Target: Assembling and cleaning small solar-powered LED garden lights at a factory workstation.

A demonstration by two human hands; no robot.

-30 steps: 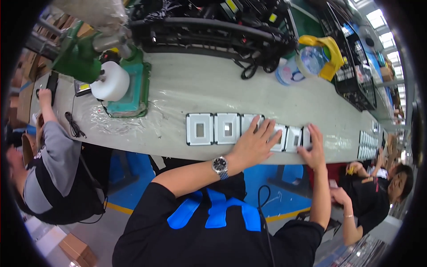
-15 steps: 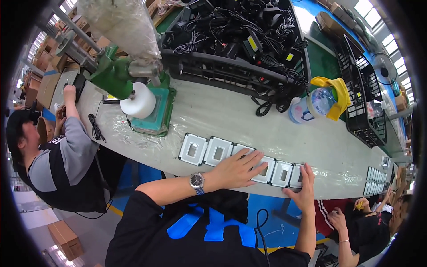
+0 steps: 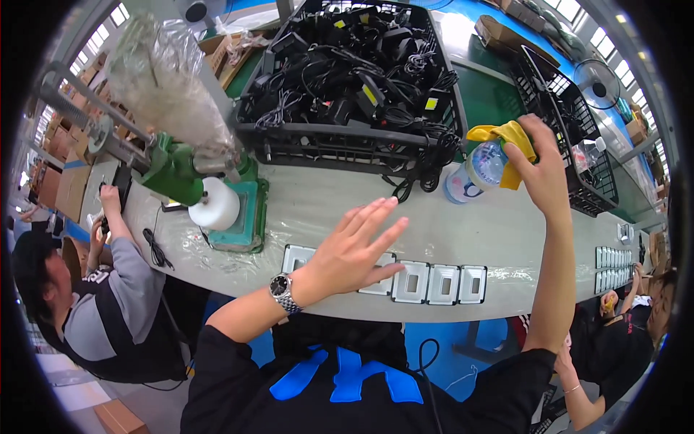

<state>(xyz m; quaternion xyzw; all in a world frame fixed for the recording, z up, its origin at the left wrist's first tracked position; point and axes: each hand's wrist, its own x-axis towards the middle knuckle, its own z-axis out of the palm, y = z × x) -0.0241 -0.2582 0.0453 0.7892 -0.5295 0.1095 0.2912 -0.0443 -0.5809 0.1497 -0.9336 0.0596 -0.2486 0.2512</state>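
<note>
My left hand (image 3: 354, 249), fingers spread, hovers over a row of several white rectangular frames (image 3: 427, 293) with dark corners and a window in each middle. It covers part of the row's left half and holds nothing. Farther right, my right hand (image 3: 541, 163) is closed on a yellow cloth (image 3: 499, 133). That cloth drapes over the top of a clear plastic bottle (image 3: 463, 184) with blue and pink marks, tilted on the table. My right fingertips are partly hidden behind the cloth.
A black crate (image 3: 347, 148) heaped with black adapters and cables stands at the back. A green press (image 3: 170, 173) with a white round head is left; another black crate (image 3: 567, 130) stands at right. Co-workers sit on both sides. More small frames (image 3: 614, 267) lie far right.
My right hand has left the right end of the row and reached up to the yellow cloth, closing on it. My left hand has lifted off the frames and shifted left.
</note>
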